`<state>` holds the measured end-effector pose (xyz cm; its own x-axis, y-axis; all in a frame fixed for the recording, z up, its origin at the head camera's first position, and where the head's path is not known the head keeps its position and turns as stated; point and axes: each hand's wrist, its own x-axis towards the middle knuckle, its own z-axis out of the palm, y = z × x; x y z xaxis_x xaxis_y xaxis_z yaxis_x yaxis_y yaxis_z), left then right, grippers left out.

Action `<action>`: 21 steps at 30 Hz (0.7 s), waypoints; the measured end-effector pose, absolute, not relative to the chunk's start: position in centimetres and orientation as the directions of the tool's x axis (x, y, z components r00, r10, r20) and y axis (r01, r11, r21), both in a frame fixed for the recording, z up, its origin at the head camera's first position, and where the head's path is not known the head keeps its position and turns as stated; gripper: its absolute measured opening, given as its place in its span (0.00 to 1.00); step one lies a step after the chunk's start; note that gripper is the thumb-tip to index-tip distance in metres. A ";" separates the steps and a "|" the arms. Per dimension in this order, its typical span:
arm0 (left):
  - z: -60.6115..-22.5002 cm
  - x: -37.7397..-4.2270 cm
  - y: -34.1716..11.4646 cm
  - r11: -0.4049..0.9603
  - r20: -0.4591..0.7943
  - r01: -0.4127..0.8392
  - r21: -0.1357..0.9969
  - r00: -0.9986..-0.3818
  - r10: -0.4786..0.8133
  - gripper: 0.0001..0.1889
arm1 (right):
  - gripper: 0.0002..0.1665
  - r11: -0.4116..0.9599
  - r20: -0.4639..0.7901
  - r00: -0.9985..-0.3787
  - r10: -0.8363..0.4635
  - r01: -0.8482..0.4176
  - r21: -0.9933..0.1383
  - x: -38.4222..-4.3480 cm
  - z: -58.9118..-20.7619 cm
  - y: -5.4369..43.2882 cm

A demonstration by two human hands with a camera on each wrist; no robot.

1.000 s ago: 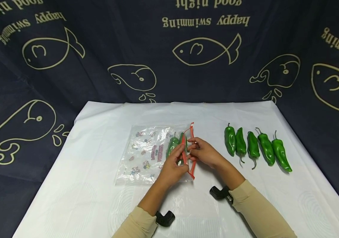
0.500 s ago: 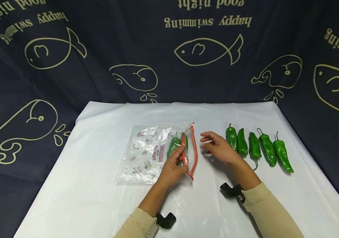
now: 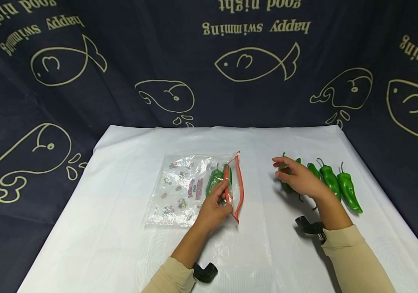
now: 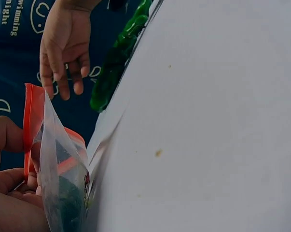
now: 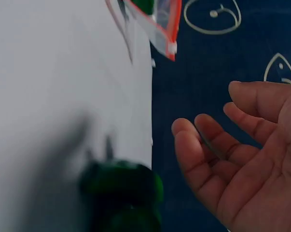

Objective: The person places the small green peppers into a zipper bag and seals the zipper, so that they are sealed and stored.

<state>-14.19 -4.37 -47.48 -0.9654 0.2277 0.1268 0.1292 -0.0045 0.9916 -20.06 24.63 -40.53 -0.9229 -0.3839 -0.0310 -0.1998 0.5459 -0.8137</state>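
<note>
A clear zip bag (image 3: 176, 191) with an orange-red zip edge and small printed figures lies on the table, its mouth parted toward the right. Green peppers (image 3: 214, 179) show through the plastic near that mouth. My left hand (image 3: 212, 209) pinches the near lip of the bag between thumb and fingers, as the left wrist view also shows. Over the row of loose green peppers (image 3: 348, 191) at the right hovers my right hand (image 3: 300, 177), fingers loosely bent with nothing between them. It partly hides the leftmost peppers. In the right wrist view a blurred pepper (image 5: 123, 193) lies beside the fingers.
A white cloth covers the table (image 3: 91, 244). Behind it hangs a dark blue curtain (image 3: 113, 97) printed with fish and lettering. Black wrist mounts (image 3: 205, 272) are strapped at both sleeves.
My right hand has left the bag's mouth and moved right to above the leftmost loose peppers. The left hand stays on the bag's lip.
</note>
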 end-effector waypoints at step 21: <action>-46.1 -13.8 -4.4 0.051 0.077 0.092 0.994 -0.967 0.244 0.41 | 0.35 0.766 -0.110 -0.954 -0.277 -0.150 -0.625 -22.2 -40.3 27.6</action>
<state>-13.82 -4.40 -46.09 -0.9668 0.2439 0.0767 0.0917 0.0507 0.9945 -22.18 27.64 -40.26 -0.9544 -0.2774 -0.1105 -0.1504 0.7661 -0.6249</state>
